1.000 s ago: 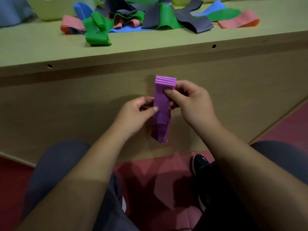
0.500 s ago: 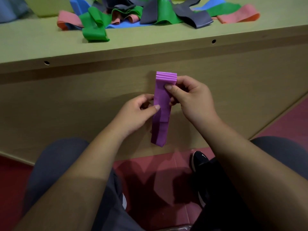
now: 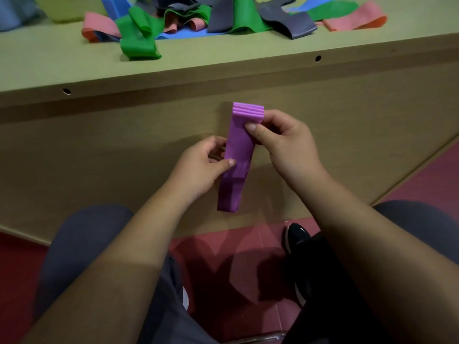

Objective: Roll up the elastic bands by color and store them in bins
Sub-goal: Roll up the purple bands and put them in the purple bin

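both hands pinch a stack of purple bands: right hand near its top, left hand at nine o'clock; loose bands lie on the bench.

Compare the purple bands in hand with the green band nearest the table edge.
Pose: the purple bands hang upright as a flat layered stack; the green band lies loosely folded.
Support: the left hand and right hand pinch the purple bands in front of the table; the green band rests on the table top, unheld.
Both are wide, flat elastic strips.
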A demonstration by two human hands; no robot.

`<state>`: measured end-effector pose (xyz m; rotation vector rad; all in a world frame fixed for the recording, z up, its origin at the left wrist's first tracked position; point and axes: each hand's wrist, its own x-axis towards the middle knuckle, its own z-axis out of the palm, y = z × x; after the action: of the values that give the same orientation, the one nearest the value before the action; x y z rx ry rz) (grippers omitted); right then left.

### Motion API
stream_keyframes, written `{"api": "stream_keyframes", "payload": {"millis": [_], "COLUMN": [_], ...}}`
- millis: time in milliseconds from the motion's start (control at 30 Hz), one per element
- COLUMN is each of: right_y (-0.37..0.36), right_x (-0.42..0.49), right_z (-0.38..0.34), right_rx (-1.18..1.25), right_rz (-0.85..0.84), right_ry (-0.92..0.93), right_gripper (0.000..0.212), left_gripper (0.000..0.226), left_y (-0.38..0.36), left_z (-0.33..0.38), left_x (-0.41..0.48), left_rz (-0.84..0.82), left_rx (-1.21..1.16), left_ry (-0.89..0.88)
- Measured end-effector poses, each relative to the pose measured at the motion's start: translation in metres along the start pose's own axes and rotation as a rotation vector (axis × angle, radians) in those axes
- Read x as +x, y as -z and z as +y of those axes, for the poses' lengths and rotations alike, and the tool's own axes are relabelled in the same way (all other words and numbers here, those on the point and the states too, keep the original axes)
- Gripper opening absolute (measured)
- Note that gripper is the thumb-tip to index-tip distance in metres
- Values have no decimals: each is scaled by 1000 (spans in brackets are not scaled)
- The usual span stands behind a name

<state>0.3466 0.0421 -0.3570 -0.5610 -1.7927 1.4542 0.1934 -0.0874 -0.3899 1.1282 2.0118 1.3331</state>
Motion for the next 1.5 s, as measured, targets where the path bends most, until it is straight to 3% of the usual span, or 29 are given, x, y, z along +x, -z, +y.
{"api": "stream_keyframes", "payload": {"millis": [367,567,1267,1500], "right_y": [-3,-2,-3,-2], "right_x": [-3,-3,-2,-3], "right_z": [-4,-4,3,4], "right_rx": [75,93,208,223], "right_rz": [-54,-87,-121,-124], "right_ry": [-89,-93,-84,-107], "right_gripper": [11,14,9,7], "left_gripper": [16,19,26,21], "left_y": [0,3,8,6], "left_z": [0,-1,-2,-4], "left_x": [1,1,1,2], "left_rz": [18,28,-211,-156], "left_rx": [62,157,-25,47], "left_ry": [17,24,29,21]}}
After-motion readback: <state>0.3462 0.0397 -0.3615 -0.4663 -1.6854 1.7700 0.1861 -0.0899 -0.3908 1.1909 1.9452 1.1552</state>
